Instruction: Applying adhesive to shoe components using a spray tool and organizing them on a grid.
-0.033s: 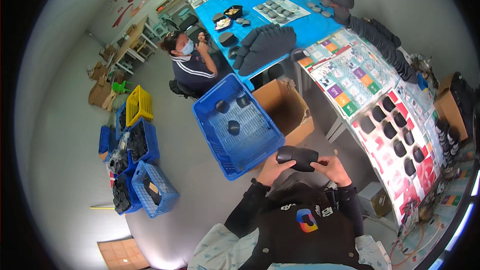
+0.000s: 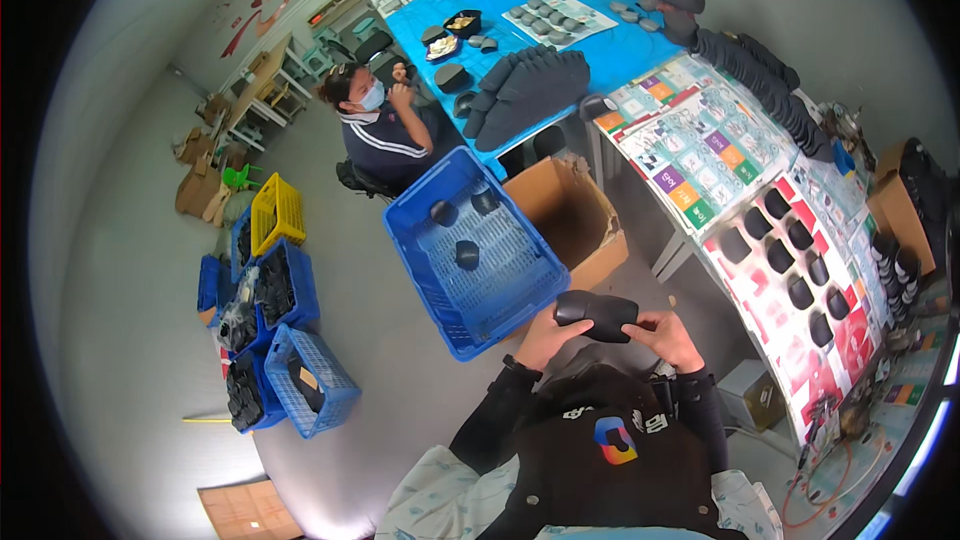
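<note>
By near R corner of blue crate [image 2: 514,324]: black curved piece [image 2: 602,318], long axis roughly L–R, pinched at both ends. L hand [image 2: 545,336] on L end, nearer crate; R hand [image 2: 670,341] on R end, nearer L edge of desk [image 2: 780,342].

Person's bare left hand [image 2: 541,338] and bare right hand [image 2: 669,340] grip opposite ends of glossy black curved piece [image 2: 597,317]. Just beyond: slatted blue plastic crate [image 2: 490,305], three small dark curved pieces [image 2: 467,256] inside; open brown cardboard box [image 2: 600,268] beside it. Right: red-and-white sheet [image 2: 770,345] bearing rows of black rounded pieces [image 2: 780,257]. Farther: blue-covered table [image 2: 425,25], seated masked co-worker [image 2: 385,145] alongside.
</note>
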The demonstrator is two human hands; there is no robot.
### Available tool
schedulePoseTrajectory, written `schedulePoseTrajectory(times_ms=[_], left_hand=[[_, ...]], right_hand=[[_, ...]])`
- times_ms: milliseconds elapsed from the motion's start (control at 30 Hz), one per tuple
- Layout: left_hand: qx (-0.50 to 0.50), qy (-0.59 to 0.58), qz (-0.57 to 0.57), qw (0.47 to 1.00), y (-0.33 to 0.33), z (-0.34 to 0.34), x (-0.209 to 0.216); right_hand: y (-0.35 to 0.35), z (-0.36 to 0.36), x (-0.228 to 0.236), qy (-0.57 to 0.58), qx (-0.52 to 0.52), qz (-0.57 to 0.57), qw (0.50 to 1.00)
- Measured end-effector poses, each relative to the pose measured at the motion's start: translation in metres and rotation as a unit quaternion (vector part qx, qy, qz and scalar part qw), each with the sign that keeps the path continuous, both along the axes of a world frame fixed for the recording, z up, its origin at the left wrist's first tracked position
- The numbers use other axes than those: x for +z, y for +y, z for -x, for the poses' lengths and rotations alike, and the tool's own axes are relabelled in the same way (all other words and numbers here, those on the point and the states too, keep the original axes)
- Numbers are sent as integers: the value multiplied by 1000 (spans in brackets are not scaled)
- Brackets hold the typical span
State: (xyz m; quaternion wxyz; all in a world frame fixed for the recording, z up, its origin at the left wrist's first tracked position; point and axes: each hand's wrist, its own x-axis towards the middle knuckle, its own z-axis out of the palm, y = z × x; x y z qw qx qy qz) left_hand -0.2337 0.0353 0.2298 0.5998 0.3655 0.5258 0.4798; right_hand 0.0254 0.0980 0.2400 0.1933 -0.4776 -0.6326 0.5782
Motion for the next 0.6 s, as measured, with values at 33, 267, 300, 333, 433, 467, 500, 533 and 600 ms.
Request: schedulePoseTrajectory(times_ms=[33, 267, 300, 333, 433, 467, 500, 533, 600], left_hand=[[-5, -1, 3, 1000, 2, 1, -2], [-83, -23, 7, 996, 16, -8, 14], [-84, -17, -1, 996, 17, -10, 16], [-83, -20, -5, 996, 19, -10, 13], [-99, -30, -12, 995, 24, -10, -1], [-96, -18, -34, 995, 23, -9, -5], [-98, -5, -57, 994, 27, -11, 0], [-97, -5, -63, 993, 28, -14, 5], [-46, -10, -41, 998, 21, -20, 15]], right_hand=[[-3, 0, 1, -13, -6, -7, 1000], [-18, -15, -3, 6, -94, 16, 995], [-18, -18, -1, 1, -96, 16, 995], [-17, -20, 2, -3, -97, 16, 995], [-10, -20, 20, -1, -91, 10, 996], [-9, -21, 20, -2, -87, 5, 996], [-8, -24, 19, -13, -82, -11, 996], [-4, -27, 20, -23, -77, -27, 996], [3, -34, 24, -22, -77, -37, 996]])
